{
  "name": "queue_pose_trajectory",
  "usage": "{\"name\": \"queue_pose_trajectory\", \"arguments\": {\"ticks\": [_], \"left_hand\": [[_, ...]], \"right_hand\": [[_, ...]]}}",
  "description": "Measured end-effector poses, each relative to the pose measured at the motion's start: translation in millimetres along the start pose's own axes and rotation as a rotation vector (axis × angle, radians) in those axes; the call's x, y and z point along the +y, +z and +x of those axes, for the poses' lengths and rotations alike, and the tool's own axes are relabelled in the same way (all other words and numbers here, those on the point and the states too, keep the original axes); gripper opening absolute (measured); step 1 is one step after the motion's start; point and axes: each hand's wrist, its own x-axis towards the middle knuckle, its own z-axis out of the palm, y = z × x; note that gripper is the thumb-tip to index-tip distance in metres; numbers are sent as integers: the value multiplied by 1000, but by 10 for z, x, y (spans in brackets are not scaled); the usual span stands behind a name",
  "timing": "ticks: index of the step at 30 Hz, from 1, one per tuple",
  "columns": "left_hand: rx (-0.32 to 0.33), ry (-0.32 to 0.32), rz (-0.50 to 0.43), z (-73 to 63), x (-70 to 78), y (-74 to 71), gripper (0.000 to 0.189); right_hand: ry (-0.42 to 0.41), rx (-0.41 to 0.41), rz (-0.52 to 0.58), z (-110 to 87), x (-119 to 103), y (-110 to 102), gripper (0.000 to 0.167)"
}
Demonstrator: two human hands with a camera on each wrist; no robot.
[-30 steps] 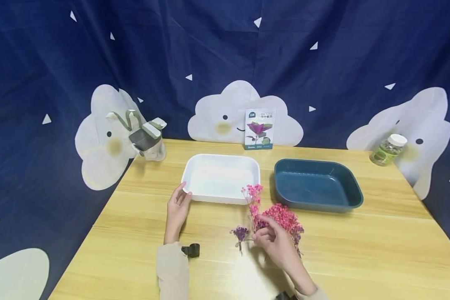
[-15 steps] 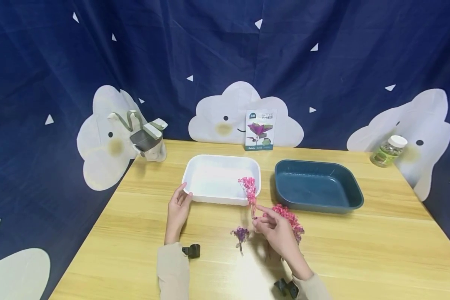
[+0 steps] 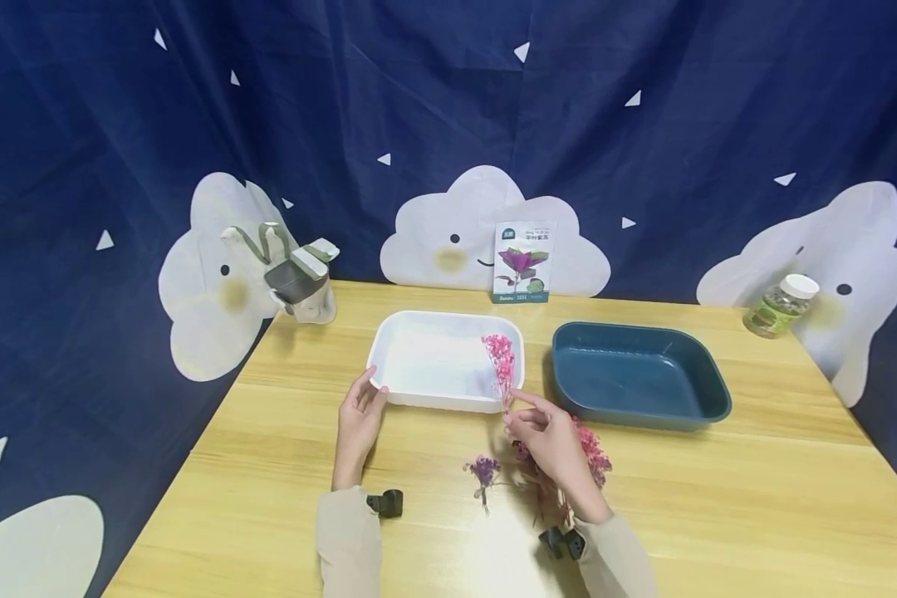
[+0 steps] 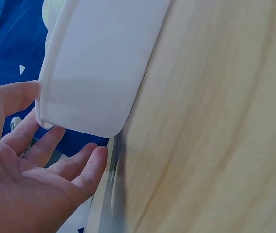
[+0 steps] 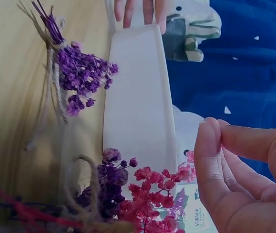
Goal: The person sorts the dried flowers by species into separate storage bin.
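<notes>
Navy backdrop [image 3: 419, 100]: cloud-printed cloth hangs behind the pale wood table [image 3: 254, 498] that bears the white tray [image 3: 441, 402].

Right hand [image 3: 555, 448]: thumb and forefinger come together in a pinch on the stem of a pink sprig [image 3: 499, 353], at the white tray's near right corner.

Left hand [image 3: 359, 423]: thumb and fingers bend about the white tray's near left corner, apparently steadying it, well apart from the right hand.

Pink sprig: blooms slant over the white tray's right end; whether they touch it cannot be told. Dried-looking, it is likely feather-light and brittle, apt to shed if squeezed; the bare stem seems the place to hold.

White tray: smooth and rigid-looking, probably light enough to slide at a nudge; the rim's corner promises the surest grip.

Purple posy [image 3: 483, 470]: lies string-tied on the near side of the white tray, likely just as fragile; best held at its bound stems.

Pink-and-purple bunch [image 3: 594, 453]: lies to the white tray's near right, partly hidden by the right hand.

Blue tray [image 3: 631, 378]: sits right of the white tray, apart from it.

Printed packet [image 3: 522, 264]: stands behind the white tray's right end.

White-capped jar [image 3: 781, 306]: rests far to the white tray's right.
</notes>
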Motion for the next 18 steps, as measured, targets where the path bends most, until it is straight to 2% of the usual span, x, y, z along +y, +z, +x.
{"name": "queue_pose_trajectory", "arguments": {"ticks": [4,11,18], "left_hand": [[5,5,5,-10,2,0,50],[8,12,9,-27,-5,-8,50],[8,10,5,-22,-13,-9,50]], "right_hand": [[24,1,14,82,7,22,45],[69,-10,99,193,14,61,47],[31,18,65,289,-3,80,43]]}}
